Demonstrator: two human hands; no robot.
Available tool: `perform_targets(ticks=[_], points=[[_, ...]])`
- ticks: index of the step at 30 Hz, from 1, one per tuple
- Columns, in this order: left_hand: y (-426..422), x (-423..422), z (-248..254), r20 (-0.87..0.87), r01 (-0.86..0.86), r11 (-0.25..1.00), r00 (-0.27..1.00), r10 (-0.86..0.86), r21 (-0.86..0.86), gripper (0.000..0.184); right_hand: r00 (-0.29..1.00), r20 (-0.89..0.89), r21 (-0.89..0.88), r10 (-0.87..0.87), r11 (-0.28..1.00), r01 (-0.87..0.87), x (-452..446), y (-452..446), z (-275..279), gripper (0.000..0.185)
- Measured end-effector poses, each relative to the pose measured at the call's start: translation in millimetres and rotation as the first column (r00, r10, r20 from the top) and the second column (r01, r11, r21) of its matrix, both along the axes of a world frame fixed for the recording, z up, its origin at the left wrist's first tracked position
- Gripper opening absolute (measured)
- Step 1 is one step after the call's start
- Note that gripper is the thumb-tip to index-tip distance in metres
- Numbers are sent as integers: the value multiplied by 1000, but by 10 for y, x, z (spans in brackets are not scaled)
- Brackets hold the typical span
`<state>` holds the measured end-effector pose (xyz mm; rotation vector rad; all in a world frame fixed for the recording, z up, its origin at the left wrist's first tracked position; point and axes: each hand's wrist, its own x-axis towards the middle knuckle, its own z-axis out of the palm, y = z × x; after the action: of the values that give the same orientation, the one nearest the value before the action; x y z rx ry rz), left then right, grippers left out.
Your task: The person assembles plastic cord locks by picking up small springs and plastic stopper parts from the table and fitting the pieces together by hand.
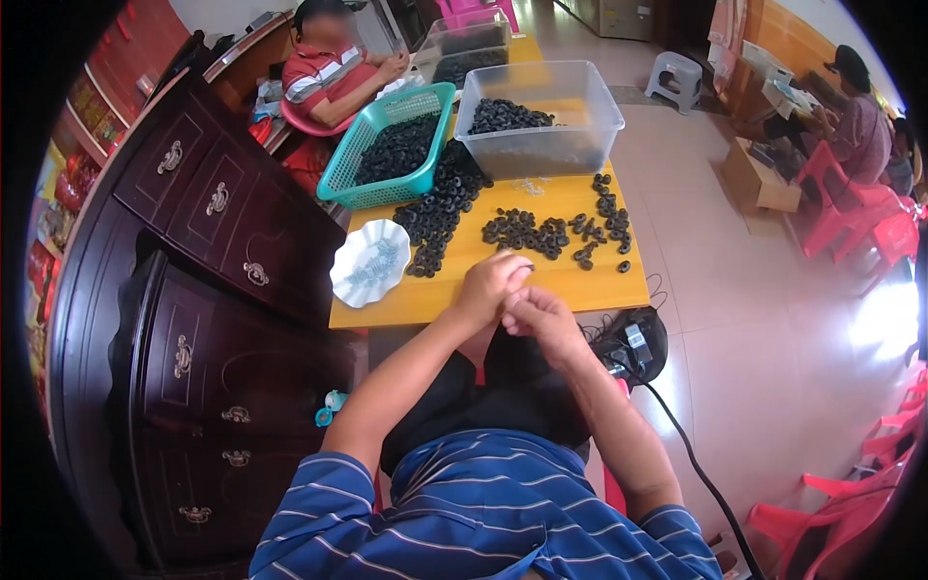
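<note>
My left hand and my right hand meet just past the table's near edge, above my lap. Both have their fingers curled and pinched together; whatever lies between them is hidden or too small to name. Close beyond them, small black ring-shaped parts lie scattered on the yellow table. A denser heap of black rings spreads to the left. Left of my hands, a white scalloped dish holds small clear or pale pieces. A few whitish bits lie near the clear bin.
A teal basket and a clear plastic bin, both containing black parts, stand farther back. A person sits at the far left side. Dark wooden drawers border the left. A black cable runs along my right.
</note>
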<state>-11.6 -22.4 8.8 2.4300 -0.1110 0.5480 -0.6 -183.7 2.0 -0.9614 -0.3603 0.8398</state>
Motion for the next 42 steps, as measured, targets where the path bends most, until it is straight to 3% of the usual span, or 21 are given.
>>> perform_targets(ticks=[3, 6, 12, 14, 15, 17, 21, 24, 36, 40, 42], points=[[97, -174, 98, 112, 23, 994, 994, -11, -104, 13, 982, -77, -67, -173, 983, 168, 26, 21, -76, 17], [63, -381, 261, 36, 45, 996, 998, -43, -75, 14, 958, -153, -138, -243, 965, 223, -15, 24, 91, 20], [-13, -412, 369, 86, 171, 985, 981, -171, 9, 17, 969, -141, -115, -203, 976, 187, 45, 12, -42, 20], [-22, -389, 380, 35, 137, 962, 991, -133, -235, 16, 964, -158, -112, -215, 974, 199, 57, 13, -37, 18], [-4, -354, 363, 36, 137, 962, 990, -133, -235, 16, 961, -168, -99, -219, 974, 204, 58, 11, -30, 15], [92, -234, 259, 62, 9, 986, 998, 2, -167, 17, 959, -179, -87, -220, 974, 207, 46, 10, -15, 12], [257, -34, -22, 55, -112, 994, 992, 111, 5, 17, 969, -174, -60, -177, 984, 168, 21, 22, -31, 12], [233, 53, -22, 2, -195, 981, 981, 195, 11, 17, 971, -172, -55, -167, 986, 159, 25, 14, -24, 14], [235, 204, -45, 29, -217, 946, 976, 216, 241, 11, 974, -175, -51, -147, 989, 140, 17, 13, -4, 16], [251, 150, -100, 41, -220, 943, 975, 216, 250, 10, 973, -170, -52, -157, 987, 150, 18, 12, -2, 18], [277, 45, -88, 101, -190, 979, 978, 182, 69, 8, 971, -165, -47, -171, 985, 165, 15, 17, -6, 18]])
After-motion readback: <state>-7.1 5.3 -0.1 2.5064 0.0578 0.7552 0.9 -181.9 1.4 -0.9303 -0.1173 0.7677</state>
